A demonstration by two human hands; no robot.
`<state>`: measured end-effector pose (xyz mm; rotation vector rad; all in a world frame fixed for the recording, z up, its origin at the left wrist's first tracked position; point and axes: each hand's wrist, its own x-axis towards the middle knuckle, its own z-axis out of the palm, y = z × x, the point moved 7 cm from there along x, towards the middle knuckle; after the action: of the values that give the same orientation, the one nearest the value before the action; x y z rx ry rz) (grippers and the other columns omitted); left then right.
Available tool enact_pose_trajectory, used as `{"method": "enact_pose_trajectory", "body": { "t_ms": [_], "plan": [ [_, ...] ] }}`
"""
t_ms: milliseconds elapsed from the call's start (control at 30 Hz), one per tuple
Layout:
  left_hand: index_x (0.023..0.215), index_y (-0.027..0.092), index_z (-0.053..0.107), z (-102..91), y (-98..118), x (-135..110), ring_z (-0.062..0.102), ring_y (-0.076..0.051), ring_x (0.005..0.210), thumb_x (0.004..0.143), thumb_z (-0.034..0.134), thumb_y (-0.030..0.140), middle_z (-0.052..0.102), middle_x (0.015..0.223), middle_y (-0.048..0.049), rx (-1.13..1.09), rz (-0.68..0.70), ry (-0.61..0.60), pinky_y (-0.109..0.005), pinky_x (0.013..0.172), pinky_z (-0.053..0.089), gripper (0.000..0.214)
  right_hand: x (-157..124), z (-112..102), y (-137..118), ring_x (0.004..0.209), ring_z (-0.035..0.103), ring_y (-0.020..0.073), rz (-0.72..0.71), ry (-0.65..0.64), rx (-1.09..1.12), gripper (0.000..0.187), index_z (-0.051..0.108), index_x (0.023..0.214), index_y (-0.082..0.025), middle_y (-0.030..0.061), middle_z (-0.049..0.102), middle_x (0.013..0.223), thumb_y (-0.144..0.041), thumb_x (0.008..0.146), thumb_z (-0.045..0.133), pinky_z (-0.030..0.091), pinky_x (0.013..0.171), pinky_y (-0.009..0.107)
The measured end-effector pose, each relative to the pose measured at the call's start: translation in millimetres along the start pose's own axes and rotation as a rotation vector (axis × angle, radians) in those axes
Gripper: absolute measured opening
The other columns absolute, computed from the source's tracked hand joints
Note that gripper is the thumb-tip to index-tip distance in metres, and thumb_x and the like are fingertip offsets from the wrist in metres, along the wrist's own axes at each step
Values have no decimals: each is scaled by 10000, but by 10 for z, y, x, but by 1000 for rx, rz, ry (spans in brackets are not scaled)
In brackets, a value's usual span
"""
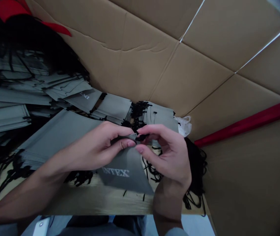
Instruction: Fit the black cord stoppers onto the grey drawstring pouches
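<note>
Gray INTEX pouch [127,181]: hangs just below both hands
Left hand [105,144]: pinches its upper edge
Right hand [167,152]: grasps its black cord [143,137]

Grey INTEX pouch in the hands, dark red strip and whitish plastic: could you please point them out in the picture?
Grey INTEX pouch [132,162]: head view, printed side, above the lettering.
Dark red strip [249,125]: head view, middle of visible length.
Whitish plastic [185,126]: head view, its crumpled middle.

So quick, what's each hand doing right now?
Left hand: closed, pinching the top edge of the gray bag.
Right hand: fingers curled around the black string at the bag's corner; can't tell if its grip is closed.
</note>
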<state>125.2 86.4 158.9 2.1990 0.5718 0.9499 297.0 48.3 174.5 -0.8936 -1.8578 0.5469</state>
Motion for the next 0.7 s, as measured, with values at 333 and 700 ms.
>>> {"method": "enact_pose_trajectory", "body": {
  "t_ms": [333,700],
  "plan": [
    [757,208,519,29,187,9,395,-100,553,1134,555,233,386,628,61,-80,114,-152,-283,556,347,379,45,16,78,564,687,93,53,-20,289,127,833,950,-213,-29,789,774,-147,874,910,601,534,177],
    [762,217,443,-10,272,-31,402,-106,522,1095,561,169,365,605,58,-278,131,-290,-289,528,348,357,23,242,229,534,687,86,94,-142,629,171,806,1019,-216,-15,778,821,-306,951,934,589,470,176]
  ]
}}
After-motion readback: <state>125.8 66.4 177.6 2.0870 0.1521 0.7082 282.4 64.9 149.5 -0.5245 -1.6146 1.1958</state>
